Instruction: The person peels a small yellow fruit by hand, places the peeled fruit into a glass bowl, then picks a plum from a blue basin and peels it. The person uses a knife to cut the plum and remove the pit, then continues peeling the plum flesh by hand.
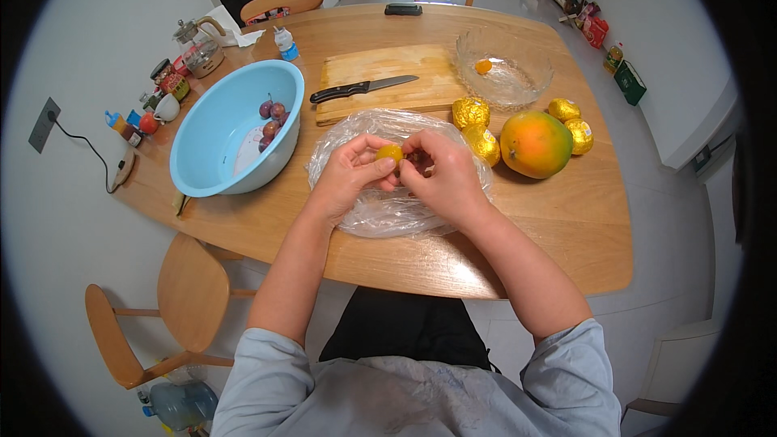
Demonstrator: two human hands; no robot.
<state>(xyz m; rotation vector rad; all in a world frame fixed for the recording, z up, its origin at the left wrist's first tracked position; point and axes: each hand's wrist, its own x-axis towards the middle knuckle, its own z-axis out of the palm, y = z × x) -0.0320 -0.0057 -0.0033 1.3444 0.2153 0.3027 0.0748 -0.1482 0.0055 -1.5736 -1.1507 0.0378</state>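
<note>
My left hand (358, 171) holds a yellow, peeled plum (390, 153) between thumb and fingers. Against the fruit's right side, my right hand (442, 171) pinches a bit of dark red skin (416, 161); its fingertips partly cover it. Both hands are above a crumpled clear plastic bag (388, 218) spread on the table. Dark scraps show in the gap beneath the fingers, mostly hidden. To the left, several purple-red plums (271, 127) lie in a light blue plastic basin (200, 127). One orange-yellow piece of fruit (483, 67) rests in a clear glass bowl (525, 88).
A black-handled knife (364, 88) lies on a wooden cutting board (419, 64) beyond the bag. Right of the bag are a green-orange mango (536, 144) and several gold-foil-wrapped round items (470, 113). A glass kettle (199, 51) and jars (170, 80) line the wooden table's (564, 237) left edge.
</note>
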